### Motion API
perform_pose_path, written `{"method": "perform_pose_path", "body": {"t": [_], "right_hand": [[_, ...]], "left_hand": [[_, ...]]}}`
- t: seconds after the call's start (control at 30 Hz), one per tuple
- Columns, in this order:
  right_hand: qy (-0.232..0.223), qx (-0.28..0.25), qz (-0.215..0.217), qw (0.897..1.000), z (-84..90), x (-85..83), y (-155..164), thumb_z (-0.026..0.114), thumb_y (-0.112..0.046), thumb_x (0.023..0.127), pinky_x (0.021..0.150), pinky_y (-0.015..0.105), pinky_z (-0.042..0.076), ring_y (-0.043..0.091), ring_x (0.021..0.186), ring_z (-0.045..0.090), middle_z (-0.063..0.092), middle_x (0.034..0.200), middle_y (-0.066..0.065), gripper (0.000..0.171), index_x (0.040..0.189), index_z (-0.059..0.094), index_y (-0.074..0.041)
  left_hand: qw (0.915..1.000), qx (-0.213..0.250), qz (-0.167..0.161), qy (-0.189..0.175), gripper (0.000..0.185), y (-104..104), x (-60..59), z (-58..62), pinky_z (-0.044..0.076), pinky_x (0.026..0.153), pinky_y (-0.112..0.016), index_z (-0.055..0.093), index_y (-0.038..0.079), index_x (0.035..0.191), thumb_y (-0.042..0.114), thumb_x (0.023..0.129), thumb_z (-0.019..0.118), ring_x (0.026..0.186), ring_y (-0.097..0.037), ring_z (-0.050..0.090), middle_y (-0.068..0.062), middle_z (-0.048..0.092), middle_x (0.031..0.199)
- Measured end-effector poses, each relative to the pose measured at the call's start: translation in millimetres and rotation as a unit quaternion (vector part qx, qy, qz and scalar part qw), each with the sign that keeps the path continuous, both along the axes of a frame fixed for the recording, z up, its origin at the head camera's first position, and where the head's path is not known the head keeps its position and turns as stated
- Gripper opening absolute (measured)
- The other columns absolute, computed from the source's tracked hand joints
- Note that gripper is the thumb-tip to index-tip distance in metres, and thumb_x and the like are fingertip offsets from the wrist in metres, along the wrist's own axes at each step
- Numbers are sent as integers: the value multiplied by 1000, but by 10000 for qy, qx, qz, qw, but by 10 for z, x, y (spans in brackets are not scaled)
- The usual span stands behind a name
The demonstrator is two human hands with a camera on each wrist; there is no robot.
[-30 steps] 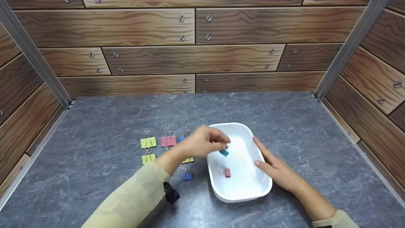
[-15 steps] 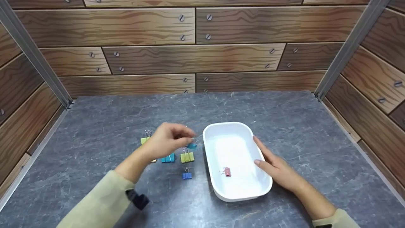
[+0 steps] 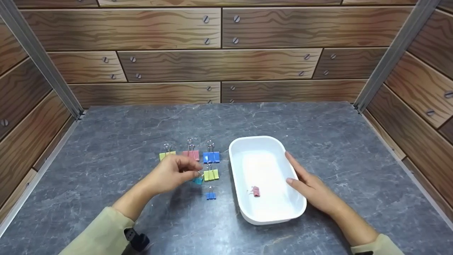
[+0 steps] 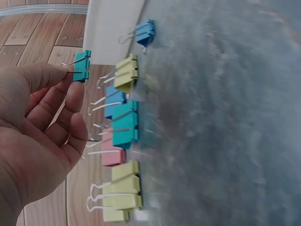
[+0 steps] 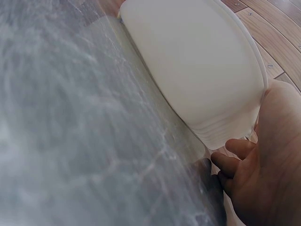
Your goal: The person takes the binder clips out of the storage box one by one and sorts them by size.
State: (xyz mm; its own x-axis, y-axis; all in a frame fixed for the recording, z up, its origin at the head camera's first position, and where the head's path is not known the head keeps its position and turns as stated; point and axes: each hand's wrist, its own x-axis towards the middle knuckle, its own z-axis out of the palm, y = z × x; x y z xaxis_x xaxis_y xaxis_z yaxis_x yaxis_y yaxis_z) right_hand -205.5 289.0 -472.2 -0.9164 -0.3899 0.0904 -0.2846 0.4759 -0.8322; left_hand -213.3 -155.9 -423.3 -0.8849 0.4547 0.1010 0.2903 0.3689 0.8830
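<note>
Between thumb and index finger, my left hand (image 3: 171, 173) pinches a small teal binder clip (image 4: 81, 67) by its wire handle. The clip hangs close beside a yellow-green binder clip (image 3: 211, 175). A larger teal binder clip (image 4: 124, 125) shows in the left wrist view; the left hand covers it in the head view. My right hand (image 3: 313, 191) holds the right side of a white plastic tub (image 3: 232, 166), thumb over the rim. Its other fingers (image 5: 228, 165) are bent below the rim in the right wrist view. A small red binder clip (image 3: 256, 191) lies in the tub.
Around the left hand on the grey marbled table (image 3: 141, 124) stand a large blue clip (image 3: 211, 157), a pink clip (image 3: 191, 155) and a small blue clip (image 3: 211, 196). Yellow clips (image 4: 124, 181) stand at the left. Wood-patterned walls (image 3: 219, 63) enclose the table.
My left hand has moved left and down, from over the tub to the clips on the table, carrying the small teal binder clip. The right hand has stayed on the tub.
</note>
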Motion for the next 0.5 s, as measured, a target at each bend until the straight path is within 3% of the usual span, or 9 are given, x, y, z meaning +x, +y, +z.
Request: {"method": "perform_pose_path", "body": {"t": [0.27, 0.5], "right_hand": [[76, 31, -37, 10000, -16, -3, 4, 59, -32, 110, 111, 15, 32, 27, 154, 30, 25, 173, 5, 71, 170, 21, -35], [88, 85, -66, 9999, -2, -7, 5, 59, -32, 110, 111, 14, 31, 26, 154, 29, 24, 173, 3, 71, 170, 21, -35]], "left_hand": [[9997, -145, 43, -172, 16, -100, 75, -119, 54, 70, -22, 79, -1, 111, 7, 97, 75, 83, -13, 64, -7, 78, 99], [9993, -320, 172, -64, 12, -166, 115, -226, 52, 66, -22, 81, 1, 104, 8, 95, 78, 78, -10, 64, -4, 78, 93]]}}
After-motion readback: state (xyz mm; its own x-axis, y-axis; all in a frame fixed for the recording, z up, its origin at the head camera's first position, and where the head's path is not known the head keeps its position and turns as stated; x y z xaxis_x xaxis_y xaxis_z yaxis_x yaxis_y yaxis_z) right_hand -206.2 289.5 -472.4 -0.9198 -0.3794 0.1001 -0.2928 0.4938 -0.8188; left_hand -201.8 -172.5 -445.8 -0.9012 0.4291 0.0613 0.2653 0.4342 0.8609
